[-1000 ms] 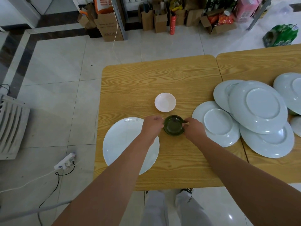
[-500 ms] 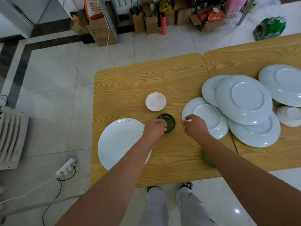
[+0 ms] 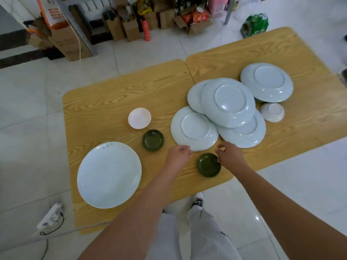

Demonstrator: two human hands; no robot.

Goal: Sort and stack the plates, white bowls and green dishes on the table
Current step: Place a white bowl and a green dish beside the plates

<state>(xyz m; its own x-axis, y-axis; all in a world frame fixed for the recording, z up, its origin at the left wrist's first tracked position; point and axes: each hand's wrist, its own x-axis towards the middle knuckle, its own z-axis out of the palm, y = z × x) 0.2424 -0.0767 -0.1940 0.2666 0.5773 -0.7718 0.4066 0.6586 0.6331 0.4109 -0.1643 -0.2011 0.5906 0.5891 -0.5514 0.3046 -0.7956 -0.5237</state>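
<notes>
My left hand (image 3: 178, 154) hovers with loosely curled fingers at the near rim of an upside-down white plate (image 3: 194, 128), holding nothing. My right hand (image 3: 228, 154) is also loosely curled, just right of that rim and over the right edge of a green dish (image 3: 207, 165) near the table's front edge. A second green dish (image 3: 153, 140) sits to the left, free of both hands. Behind it stands an upright white bowl (image 3: 139, 118). A large upright white plate (image 3: 109, 174) lies at the front left.
Several more upside-down plates overlap at the right, the top one (image 3: 227, 102) leaning on others, another (image 3: 266, 81) further back. An upside-down white bowl (image 3: 272, 112) sits beside them. Two wooden tables (image 3: 112, 94) meet at a seam. A power strip (image 3: 49, 216) lies on the floor.
My left hand has let go of the left green dish. Both hands have moved right to the near upside-down plate. The second green dish has come out from under my right forearm.
</notes>
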